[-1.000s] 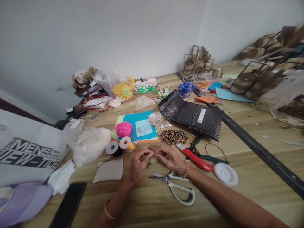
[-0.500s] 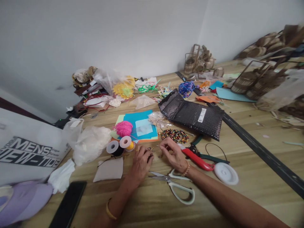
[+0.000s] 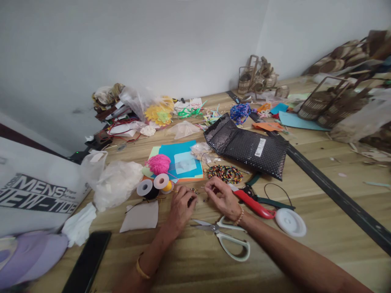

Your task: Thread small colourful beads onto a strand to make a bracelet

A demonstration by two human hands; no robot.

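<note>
My left hand (image 3: 182, 206) rests on the table with its fingers curled over small dark items, too small to make out. A few small beads (image 3: 194, 190) lie just beyond its fingertips. Facing it, my right hand (image 3: 222, 197) is closed in a pinch, and a thin pale tip sticks out from the fingers; what it belongs to is unclear. Behind the right hand lies a coil of multicoloured bead strings (image 3: 225, 173). Scissors (image 3: 217, 230) with pale handles lie partly spread below both hands. To the right is a red-handled cutter (image 3: 255, 204).
Thread spools (image 3: 145, 188) and pink yarn (image 3: 159, 163) stand left of the hands, by blue sheets (image 3: 174, 148). A black bubble mailer (image 3: 250, 148) lies behind. A white lid (image 3: 291, 222) is at right, a phone (image 3: 87, 260) at lower left.
Both hands stay almost in place. The left hand's fingers shift slightly over the small items, while the right hand keeps its pinch.
</note>
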